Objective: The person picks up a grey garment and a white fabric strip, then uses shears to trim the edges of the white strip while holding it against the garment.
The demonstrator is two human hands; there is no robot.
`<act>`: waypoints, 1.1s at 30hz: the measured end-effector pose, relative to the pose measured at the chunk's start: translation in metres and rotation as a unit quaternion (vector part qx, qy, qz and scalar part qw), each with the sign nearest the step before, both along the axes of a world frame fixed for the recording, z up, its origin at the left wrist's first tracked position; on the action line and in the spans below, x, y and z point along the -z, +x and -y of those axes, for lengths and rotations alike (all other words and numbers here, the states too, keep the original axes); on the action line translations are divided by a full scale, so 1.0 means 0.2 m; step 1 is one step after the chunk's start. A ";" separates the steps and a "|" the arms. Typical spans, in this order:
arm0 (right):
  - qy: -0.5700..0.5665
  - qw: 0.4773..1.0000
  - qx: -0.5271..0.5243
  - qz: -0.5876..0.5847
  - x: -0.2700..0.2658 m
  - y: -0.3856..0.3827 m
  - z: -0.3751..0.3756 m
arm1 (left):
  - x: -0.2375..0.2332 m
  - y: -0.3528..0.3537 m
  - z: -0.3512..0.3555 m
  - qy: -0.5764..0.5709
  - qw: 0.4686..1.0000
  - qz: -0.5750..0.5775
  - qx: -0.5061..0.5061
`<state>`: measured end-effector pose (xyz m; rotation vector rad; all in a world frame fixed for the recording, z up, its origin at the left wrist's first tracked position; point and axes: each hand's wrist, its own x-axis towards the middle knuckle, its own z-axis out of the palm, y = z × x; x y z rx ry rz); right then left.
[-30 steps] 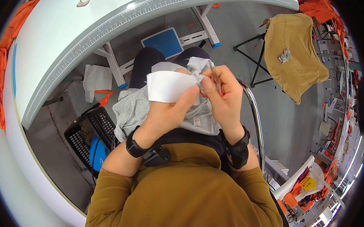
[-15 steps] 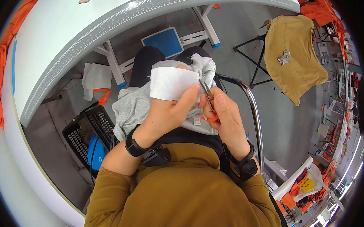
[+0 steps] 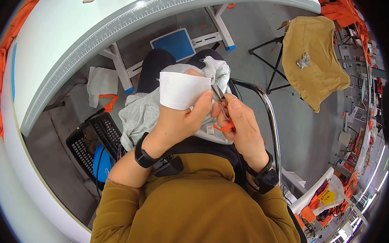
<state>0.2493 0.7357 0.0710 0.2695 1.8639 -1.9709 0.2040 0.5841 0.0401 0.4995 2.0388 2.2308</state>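
Note:
A wide white fabric band [image 3: 182,90] is wrapped over the fingers of my left hand [image 3: 177,124], and my thumb presses on its right end. Grey cloth [image 3: 137,111] lies across my lap beneath it, with a bunched part [image 3: 218,72] beyond the band. My right hand [image 3: 243,123] is closed around small thread snips [image 3: 220,96], whose blades point up at the band's right edge. From the snips' handle an orange strip [image 3: 223,128] sticks out by my fingers. A small white label [image 3: 210,129] shows on the grey cloth.
Ahead curves a white table [image 3: 69,35] with a ruler edge [image 3: 112,36]. On the floor at left sits a black crate [image 3: 80,148] with something blue inside. A chrome chair arm [image 3: 270,114] rises beside my right hand. Tan cloth [image 3: 313,64] covers a stand at right.
The snips' blades and both hands have shifted only very slightly. My left hand still holds the band and my right still grips the snips.

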 end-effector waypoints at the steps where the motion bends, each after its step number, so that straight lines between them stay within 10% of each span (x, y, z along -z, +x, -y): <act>1: -0.009 1.000 0.003 -0.006 0.01 0.00 0.00 | 0.00 0.00 0.00 0.000 1.000 0.001 0.000; 33: -0.050 0.993 0.087 -0.066 0.09 -0.15 0.03 | 0.03 0.02 0.05 0.103 0.959 0.236 0.121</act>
